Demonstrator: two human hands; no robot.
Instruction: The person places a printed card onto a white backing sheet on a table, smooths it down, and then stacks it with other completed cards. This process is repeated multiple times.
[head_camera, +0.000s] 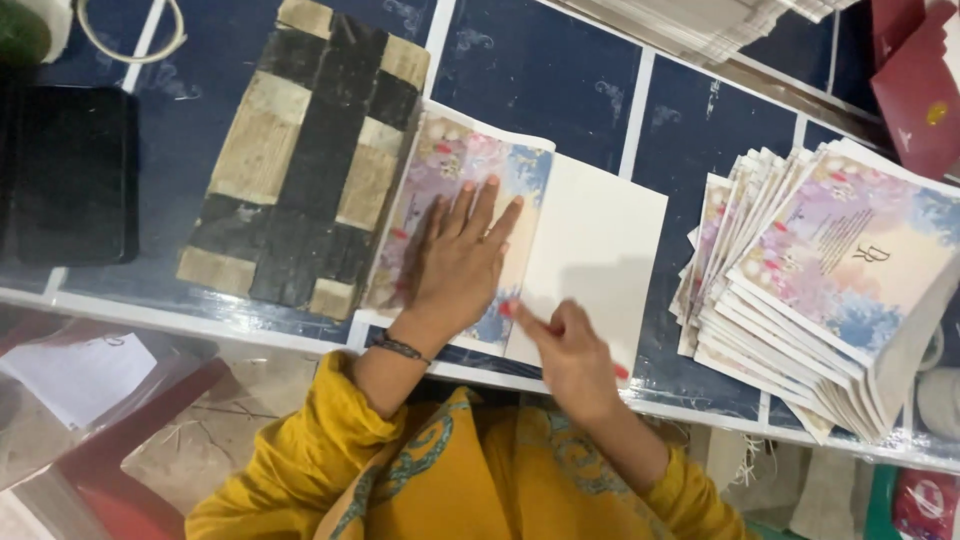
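Left hand (458, 262) lies flat, fingers spread wide, pressing the floral card (455, 215) at the table's (540, 75) near edge. Right hand (570, 350) hovers just beside it over the card's blank white flap (600, 240), fingers loosely curled, holding nothing. A fanned card stack (820, 290) sits toward the right edge; a taped board (305, 150) lies left of the card.

Mustard sleeves (300, 470), dark wristband (400, 349)

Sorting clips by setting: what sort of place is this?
Probably a small card-making or print-finishing workshop: a fanned stack of floral cards, one open card pressed under the left hand, piled paper sheets behind.
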